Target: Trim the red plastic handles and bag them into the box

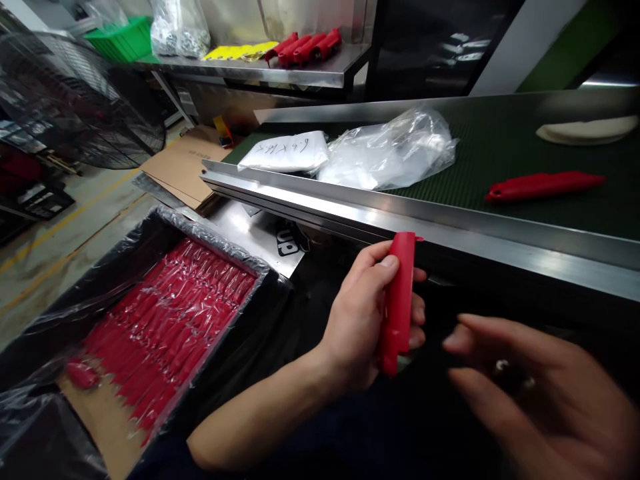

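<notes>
A long red plastic part [400,293] stands nearly upright in my left hand [357,313], thumb on its near face and fingers wrapped behind it. It is held just in front of the conveyor's metal edge. To its right, my right hand [555,393] is raised with thumb and forefinger apart, somewhat blurred; small pale spots show by its curled fingers, too unclear to name. A similar red part [545,187] lies on the dark green conveyor belt [480,157]. At the lower left, a box lined with black plastic [55,327] holds rows of plastic-wrapped red parts [175,313].
A white packet with handwriting [285,152] and a clear plastic bag [390,153] lie on the belt. Behind, a metal shelf [320,77] carries red parts, yellow sheets and a bag. A large fan [75,100] stands at the left, near flat cardboard [185,163].
</notes>
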A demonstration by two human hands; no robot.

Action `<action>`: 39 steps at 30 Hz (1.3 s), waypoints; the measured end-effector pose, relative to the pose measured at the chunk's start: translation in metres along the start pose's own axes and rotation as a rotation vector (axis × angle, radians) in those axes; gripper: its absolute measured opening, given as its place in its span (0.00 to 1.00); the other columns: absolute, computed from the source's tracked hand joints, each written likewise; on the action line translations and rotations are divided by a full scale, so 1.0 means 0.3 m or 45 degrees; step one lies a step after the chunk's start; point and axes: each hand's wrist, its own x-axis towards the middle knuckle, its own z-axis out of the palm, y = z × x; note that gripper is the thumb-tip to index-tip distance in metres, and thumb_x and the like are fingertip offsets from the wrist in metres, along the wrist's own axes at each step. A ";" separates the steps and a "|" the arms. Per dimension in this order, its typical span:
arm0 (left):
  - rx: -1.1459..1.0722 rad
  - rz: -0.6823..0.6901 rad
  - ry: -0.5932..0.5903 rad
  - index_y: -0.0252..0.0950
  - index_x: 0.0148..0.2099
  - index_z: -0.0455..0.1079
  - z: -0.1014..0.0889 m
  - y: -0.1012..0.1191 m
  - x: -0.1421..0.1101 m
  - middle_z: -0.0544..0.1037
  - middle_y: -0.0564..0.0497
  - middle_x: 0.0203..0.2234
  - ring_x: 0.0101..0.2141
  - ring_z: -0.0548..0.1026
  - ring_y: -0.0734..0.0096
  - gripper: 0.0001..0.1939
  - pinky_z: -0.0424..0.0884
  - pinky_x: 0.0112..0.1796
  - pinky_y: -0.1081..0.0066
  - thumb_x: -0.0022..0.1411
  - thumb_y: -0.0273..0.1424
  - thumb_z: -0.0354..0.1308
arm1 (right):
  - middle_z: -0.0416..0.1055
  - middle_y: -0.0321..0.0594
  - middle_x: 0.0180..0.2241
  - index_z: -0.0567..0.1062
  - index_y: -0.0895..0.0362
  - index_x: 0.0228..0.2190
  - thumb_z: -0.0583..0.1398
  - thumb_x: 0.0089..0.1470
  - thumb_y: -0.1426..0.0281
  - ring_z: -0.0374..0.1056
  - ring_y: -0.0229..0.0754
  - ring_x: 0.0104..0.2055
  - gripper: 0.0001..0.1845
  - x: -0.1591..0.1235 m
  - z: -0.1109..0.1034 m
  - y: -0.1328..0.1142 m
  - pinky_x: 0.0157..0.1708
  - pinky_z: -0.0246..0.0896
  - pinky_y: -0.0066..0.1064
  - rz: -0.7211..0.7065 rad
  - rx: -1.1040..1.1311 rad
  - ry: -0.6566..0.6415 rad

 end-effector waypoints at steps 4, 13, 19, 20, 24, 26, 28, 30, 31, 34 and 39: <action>0.053 -0.023 0.038 0.39 0.51 0.63 0.005 -0.016 -0.012 0.71 0.50 0.36 0.24 0.68 0.78 0.14 0.65 0.21 0.81 0.66 0.39 0.53 | 0.74 0.33 0.34 0.71 0.51 0.48 0.65 0.54 0.61 0.72 0.33 0.30 0.20 0.056 0.054 -0.051 0.26 0.68 0.17 0.218 0.074 -0.083; 0.134 -0.242 -0.111 0.39 0.56 0.60 -0.022 -0.064 -0.061 0.68 0.53 0.22 0.21 0.65 0.77 0.24 0.63 0.21 0.80 0.64 0.46 0.55 | 0.76 0.31 0.35 0.76 0.45 0.41 0.65 0.54 0.58 0.73 0.31 0.33 0.13 0.168 0.019 -0.017 0.29 0.67 0.13 0.479 0.283 -0.044; 0.321 -0.156 -0.225 0.40 0.55 0.61 -0.028 -0.071 -0.069 0.70 0.49 0.41 0.22 0.67 0.85 0.26 0.64 0.23 0.80 0.57 0.30 0.66 | 0.74 0.30 0.28 0.77 0.49 0.35 0.61 0.59 0.58 0.69 0.29 0.27 0.09 0.174 -0.005 -0.010 0.25 0.64 0.12 0.553 0.470 -0.141; 0.350 -0.149 -0.209 0.39 0.54 0.61 -0.026 -0.068 -0.069 0.71 0.48 0.43 0.23 0.67 0.85 0.25 0.64 0.23 0.80 0.57 0.30 0.66 | 0.74 0.30 0.28 0.77 0.49 0.36 0.61 0.59 0.58 0.69 0.29 0.27 0.09 0.171 -0.006 -0.006 0.25 0.64 0.12 0.566 0.523 -0.171; 0.375 -0.193 -0.160 0.36 0.53 0.61 -0.016 -0.055 -0.068 0.71 0.46 0.44 0.23 0.69 0.85 0.24 0.63 0.22 0.81 0.56 0.30 0.66 | 0.74 0.32 0.30 0.77 0.49 0.38 0.61 0.59 0.57 0.69 0.30 0.29 0.11 0.158 -0.008 0.021 0.27 0.65 0.13 0.592 0.628 -0.215; 0.354 -0.201 -0.162 0.37 0.53 0.62 -0.016 -0.051 -0.066 0.72 0.48 0.42 0.23 0.70 0.83 0.24 0.64 0.22 0.81 0.57 0.30 0.65 | 0.74 0.32 0.32 0.75 0.48 0.43 0.61 0.59 0.57 0.68 0.31 0.28 0.13 0.151 -0.011 0.037 0.26 0.66 0.15 0.596 0.581 -0.144; 0.352 -0.189 -0.168 0.38 0.53 0.62 -0.018 -0.048 -0.065 0.72 0.49 0.41 0.24 0.71 0.81 0.22 0.65 0.23 0.80 0.58 0.31 0.65 | 0.75 0.32 0.37 0.71 0.47 0.49 0.60 0.60 0.57 0.70 0.31 0.31 0.17 0.143 -0.020 0.048 0.30 0.68 0.17 0.544 0.479 -0.055; 0.355 -0.175 -0.170 0.38 0.52 0.62 -0.023 -0.047 -0.062 0.72 0.49 0.41 0.25 0.72 0.79 0.21 0.67 0.24 0.80 0.59 0.31 0.64 | 0.74 0.33 0.43 0.70 0.46 0.52 0.59 0.62 0.61 0.71 0.32 0.38 0.17 0.133 -0.034 0.054 0.38 0.68 0.19 0.372 0.304 -0.029; 0.352 -0.166 -0.168 0.38 0.52 0.62 -0.025 -0.046 -0.061 0.72 0.49 0.41 0.25 0.72 0.79 0.20 0.67 0.24 0.80 0.59 0.32 0.64 | 0.73 0.33 0.45 0.71 0.47 0.52 0.58 0.62 0.65 0.71 0.32 0.41 0.16 0.128 -0.043 0.055 0.42 0.67 0.20 0.242 0.197 -0.033; 0.349 -0.144 -0.151 0.39 0.52 0.62 -0.027 -0.046 -0.058 0.71 0.50 0.41 0.26 0.72 0.79 0.20 0.67 0.24 0.80 0.60 0.32 0.64 | 0.72 0.37 0.47 0.73 0.52 0.50 0.57 0.61 0.75 0.69 0.37 0.48 0.17 0.115 -0.066 0.054 0.48 0.63 0.29 -0.165 -0.092 -0.047; 0.369 -0.155 -0.132 0.40 0.53 0.61 -0.020 -0.041 -0.063 0.71 0.50 0.41 0.25 0.71 0.81 0.21 0.66 0.23 0.81 0.60 0.33 0.64 | 0.72 0.41 0.48 0.72 0.57 0.52 0.56 0.60 0.79 0.67 0.42 0.48 0.19 0.105 -0.076 0.053 0.45 0.60 0.38 -0.390 -0.354 -0.122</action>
